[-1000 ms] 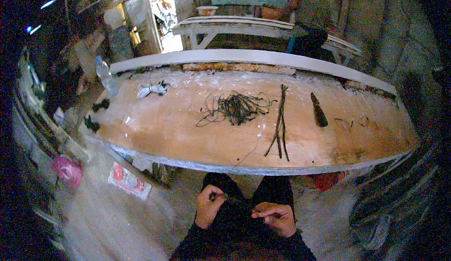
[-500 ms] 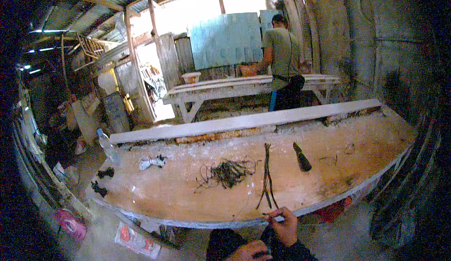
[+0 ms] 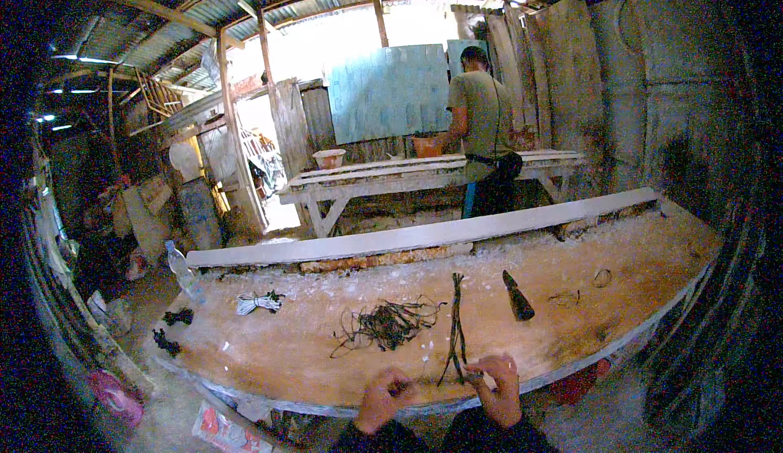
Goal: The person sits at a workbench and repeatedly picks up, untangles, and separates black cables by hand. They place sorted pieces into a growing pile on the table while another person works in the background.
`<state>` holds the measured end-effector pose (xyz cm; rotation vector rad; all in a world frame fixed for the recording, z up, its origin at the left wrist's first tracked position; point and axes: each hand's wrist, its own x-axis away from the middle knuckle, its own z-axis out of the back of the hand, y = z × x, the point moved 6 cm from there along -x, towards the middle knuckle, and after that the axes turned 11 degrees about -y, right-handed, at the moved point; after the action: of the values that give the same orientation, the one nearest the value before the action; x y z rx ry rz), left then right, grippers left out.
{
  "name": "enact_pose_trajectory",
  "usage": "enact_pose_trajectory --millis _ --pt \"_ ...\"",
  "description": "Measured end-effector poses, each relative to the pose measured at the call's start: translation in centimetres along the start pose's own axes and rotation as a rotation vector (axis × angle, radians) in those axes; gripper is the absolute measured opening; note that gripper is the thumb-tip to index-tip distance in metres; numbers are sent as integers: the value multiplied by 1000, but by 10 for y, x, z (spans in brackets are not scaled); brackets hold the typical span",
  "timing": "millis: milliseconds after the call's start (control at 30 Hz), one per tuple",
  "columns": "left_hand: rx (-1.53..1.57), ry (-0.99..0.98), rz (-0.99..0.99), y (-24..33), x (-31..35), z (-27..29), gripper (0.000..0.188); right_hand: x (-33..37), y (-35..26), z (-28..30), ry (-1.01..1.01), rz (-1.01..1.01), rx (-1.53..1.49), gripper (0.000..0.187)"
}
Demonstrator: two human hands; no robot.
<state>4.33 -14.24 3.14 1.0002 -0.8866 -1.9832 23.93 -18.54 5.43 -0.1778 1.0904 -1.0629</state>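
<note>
My left hand (image 3: 383, 397) is closed at the table's front edge, fingers curled in. A small dark thing seems to be in it, too blurred to name. My right hand (image 3: 497, 388) is pinched closed just right of the lower ends of some dark cords (image 3: 455, 322); what its fingers hold is hidden. These cords lie together at the far end and spread apart toward me. Left of them sits a tangled heap of thin dark strings (image 3: 390, 324). On the right lies a dark tapered piece (image 3: 517, 298), narrow end away from me.
On the wooden table (image 3: 302, 347) also lie a tied white string bundle (image 3: 259, 302), two dark bundles (image 3: 167, 342), a plastic bottle (image 3: 181, 269) and a thin ring (image 3: 603, 278). A white beam (image 3: 424, 231) edges its far side. Beyond, a person (image 3: 481, 110) stands at another bench.
My left hand has risen from the lower edge to the table's front edge, left of the cords. The right hand stays near the cord ends. The view has tilted up slightly.
</note>
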Motion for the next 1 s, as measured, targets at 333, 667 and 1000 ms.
enact_pose_trajectory --millis 333,667,1000 --pt "-243 449 -13 -74 -156 90 15 -164 106 -88 -516 -190 -753 12" --pt "-249 455 -68 -110 -165 70 10 -123 117 -135 -952 -393 -1189 25" --pt "27 355 -79 -101 -160 58 9 -131 96 -127 -974 4 -1126 23"
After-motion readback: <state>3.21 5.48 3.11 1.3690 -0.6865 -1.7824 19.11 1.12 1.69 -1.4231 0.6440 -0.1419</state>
